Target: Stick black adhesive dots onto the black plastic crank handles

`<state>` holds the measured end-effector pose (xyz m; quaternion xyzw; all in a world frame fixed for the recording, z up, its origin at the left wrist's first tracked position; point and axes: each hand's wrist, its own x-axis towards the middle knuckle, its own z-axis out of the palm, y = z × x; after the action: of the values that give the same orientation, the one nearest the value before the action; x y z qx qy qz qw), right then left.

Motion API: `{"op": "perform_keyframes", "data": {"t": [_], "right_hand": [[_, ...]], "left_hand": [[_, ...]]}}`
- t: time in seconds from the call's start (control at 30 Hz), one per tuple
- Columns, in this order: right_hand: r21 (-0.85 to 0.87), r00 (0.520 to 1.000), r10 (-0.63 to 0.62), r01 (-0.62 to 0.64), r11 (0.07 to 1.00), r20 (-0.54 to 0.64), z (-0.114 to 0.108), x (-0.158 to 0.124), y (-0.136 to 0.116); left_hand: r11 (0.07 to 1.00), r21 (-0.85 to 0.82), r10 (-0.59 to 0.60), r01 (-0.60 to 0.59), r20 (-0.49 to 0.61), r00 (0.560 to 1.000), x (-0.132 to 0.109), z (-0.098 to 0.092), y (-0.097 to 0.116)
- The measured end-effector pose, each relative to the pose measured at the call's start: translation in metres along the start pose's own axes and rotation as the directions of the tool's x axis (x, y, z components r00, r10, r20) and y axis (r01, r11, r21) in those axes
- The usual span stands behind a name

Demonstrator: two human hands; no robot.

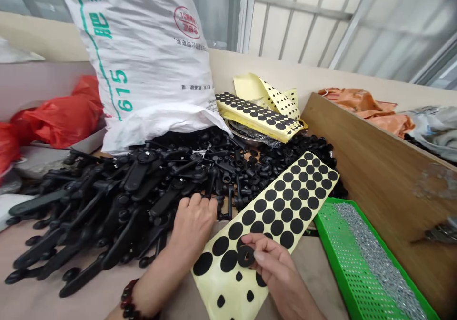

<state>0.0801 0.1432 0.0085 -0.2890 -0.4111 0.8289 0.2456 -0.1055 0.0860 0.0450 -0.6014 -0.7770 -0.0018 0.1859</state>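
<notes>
Head view shows the right hand (282, 275) low and near the person, its grip pinched on a black round pad (246, 256). The pad is held between the thumb tip and the fingertips and has a hole at its middle. It sits at the very front of the grip, just above the yellow sheet (228, 289) lying under the hand. More black pads stand in rows on that sheet, which runs away from the grip, up and to its right.

To the left of this grip, the left hand (193, 225) lies palm down, its fingers bent onto the near edge of a pile of black plastic parts (117, 201). Whether its grip closes on one of them I cannot tell. A dark bead bracelet (128, 303) circles that wrist.

Just right of the pinching grip stands a green tray (326, 225) with small metal pieces (371, 258) in it, set against a wooden board (374, 167). Well beyond both hands, a white sack (150, 58) leans over the pile, and a stack of further pad sheets (257, 115) rests beside it. Far left of the grips lies a red bag (60, 115). All of it rests on the bench (43, 291).
</notes>
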Motion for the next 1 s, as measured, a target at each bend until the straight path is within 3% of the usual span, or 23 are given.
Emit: {"op": "perform_keyframes", "data": {"t": [0.2,0.3,0.37,0.4,0.47,0.53,0.6,0.77,1.0], "right_hand": [[0.006,0.999,-0.030,0.030,1.000,0.029,-0.001,0.000,0.001],[-0.017,0.997,-0.071,0.072,0.997,0.035,0.000,-0.001,0.001],[-0.015,0.995,-0.096,0.096,0.995,0.035,0.000,-0.001,0.000],[-0.007,0.994,-0.105,0.105,0.994,0.041,0.000,-0.001,0.000],[0.015,0.991,-0.114,0.113,0.993,0.069,0.000,-0.002,-0.001],[0.024,0.989,-0.115,0.113,0.993,0.094,0.000,-0.003,-0.002],[0.018,0.988,-0.113,0.111,0.994,0.101,0.000,-0.003,-0.003],[0.012,0.991,-0.097,0.096,0.995,0.095,-0.001,-0.004,-0.003],[-0.047,0.991,-0.051,0.057,0.997,0.125,-0.001,-0.005,-0.003]], "left_hand": [[0.998,-0.068,-0.007,0.007,-0.004,1.000,0.002,-0.005,-0.007],[0.982,-0.190,0.004,-0.010,-0.034,0.999,-0.001,-0.011,-0.007],[0.925,-0.378,0.054,-0.052,-0.006,0.999,-0.006,-0.013,-0.002],[0.843,-0.536,0.084,-0.035,0.067,0.994,-0.010,-0.013,0.001],[0.510,-0.844,0.172,0.164,0.288,0.942,-0.016,-0.010,0.010],[0.112,-0.887,0.290,0.448,0.460,0.839,-0.022,-0.007,0.019],[-0.088,-0.813,0.311,0.576,0.527,0.791,-0.027,-0.004,0.024],[-0.220,-0.763,0.200,0.607,0.574,0.794,-0.035,-0.005,0.026],[-0.333,-0.686,0.304,0.647,0.572,0.762,-0.043,-0.005,0.028]]}}
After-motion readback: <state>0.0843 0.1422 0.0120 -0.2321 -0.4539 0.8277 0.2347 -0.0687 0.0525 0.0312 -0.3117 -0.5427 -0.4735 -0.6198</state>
